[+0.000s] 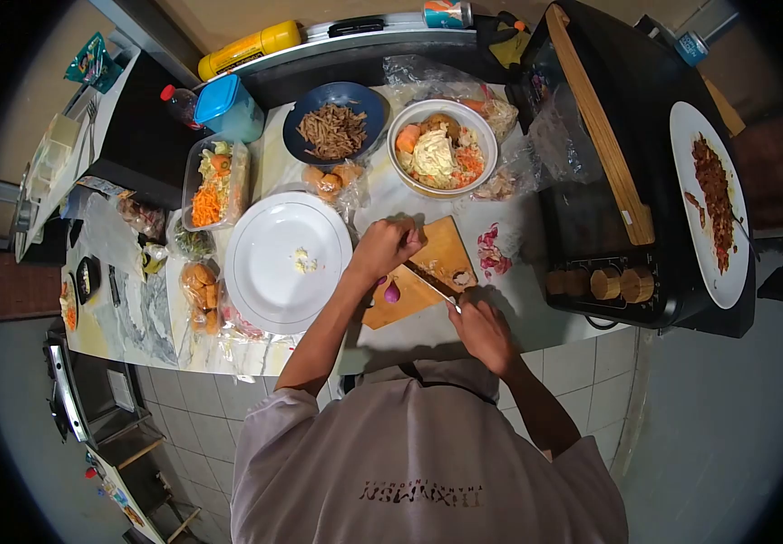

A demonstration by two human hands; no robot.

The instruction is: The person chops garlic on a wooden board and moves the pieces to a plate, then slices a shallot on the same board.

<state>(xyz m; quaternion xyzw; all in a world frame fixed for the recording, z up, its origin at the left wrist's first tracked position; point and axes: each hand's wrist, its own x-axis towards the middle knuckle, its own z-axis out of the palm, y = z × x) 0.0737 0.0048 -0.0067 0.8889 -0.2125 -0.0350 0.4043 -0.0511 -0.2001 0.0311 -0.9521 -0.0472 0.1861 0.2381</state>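
Note:
My right hand (482,335) is wrapped round the handle of a knife (431,281), whose blade lies slanted over a wooden cutting board (447,243). Near the blade's tip is my left hand (388,247), its fingers curled together at the board's upper left edge; what they hold, if anything, is hidden. A purple shallot (392,293) rests on the board below my left hand. By the right corner sit pale scraps (462,277). Reddish peels (493,250) lie beside the board. To the left, a large white plate (251,290) carries a small heap of chopped pale bits (304,261).
Behind the board stand a bowl of mixed food (435,154) and a dark blue bowl of brown strips (332,127). A vegetable tub (214,186) is at the left. A black oven (591,199) stands right, topped by an oval plate (722,136).

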